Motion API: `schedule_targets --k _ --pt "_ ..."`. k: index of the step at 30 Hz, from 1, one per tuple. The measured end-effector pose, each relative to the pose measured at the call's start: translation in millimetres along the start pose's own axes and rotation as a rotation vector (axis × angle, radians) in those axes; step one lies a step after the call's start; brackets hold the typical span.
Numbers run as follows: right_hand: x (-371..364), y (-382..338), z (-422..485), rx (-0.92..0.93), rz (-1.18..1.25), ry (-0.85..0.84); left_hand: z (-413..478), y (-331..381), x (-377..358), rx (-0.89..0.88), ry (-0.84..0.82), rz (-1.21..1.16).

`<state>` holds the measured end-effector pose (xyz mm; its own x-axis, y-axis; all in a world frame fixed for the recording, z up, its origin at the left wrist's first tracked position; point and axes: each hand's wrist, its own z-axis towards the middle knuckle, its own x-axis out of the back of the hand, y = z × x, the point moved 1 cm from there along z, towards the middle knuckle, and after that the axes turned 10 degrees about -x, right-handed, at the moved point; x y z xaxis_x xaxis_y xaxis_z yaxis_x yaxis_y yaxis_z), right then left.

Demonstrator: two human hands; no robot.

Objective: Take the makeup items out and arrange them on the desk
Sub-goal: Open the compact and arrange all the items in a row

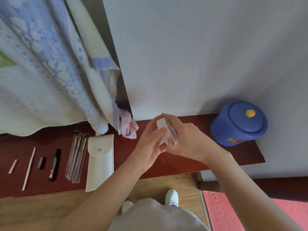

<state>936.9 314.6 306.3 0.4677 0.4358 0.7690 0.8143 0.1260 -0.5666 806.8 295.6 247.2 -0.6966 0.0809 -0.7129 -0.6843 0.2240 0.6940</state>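
Observation:
Both hands hold a small translucent white case (164,129) above the dark red desk (191,162). My left hand (150,144) cups it from below and my right hand (186,139) grips its right side. On the desk to the left lie a white snap pouch (100,162), a clear sleeve of makeup brushes (77,155), a black mascara tube (55,164), a small dark lipstick (40,162), a long thin white stick (29,169) and a short pale stick (13,166).
A blue lidded jar (239,122) with a yellow knob stands at the desk's right end by the wall. Blue-white towels (50,72) hang over the desk's back left, with a pink cloth (128,125) below them. Wooden floor and a pink mat (233,214) lie below.

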Motion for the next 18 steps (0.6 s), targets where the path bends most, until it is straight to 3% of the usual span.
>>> schedule_targets --k 18 --pt "-4.2 -1.5 -3.4 0.041 -0.030 -0.071 -8.0 -3.3 5.7 0.024 0.031 -0.050"
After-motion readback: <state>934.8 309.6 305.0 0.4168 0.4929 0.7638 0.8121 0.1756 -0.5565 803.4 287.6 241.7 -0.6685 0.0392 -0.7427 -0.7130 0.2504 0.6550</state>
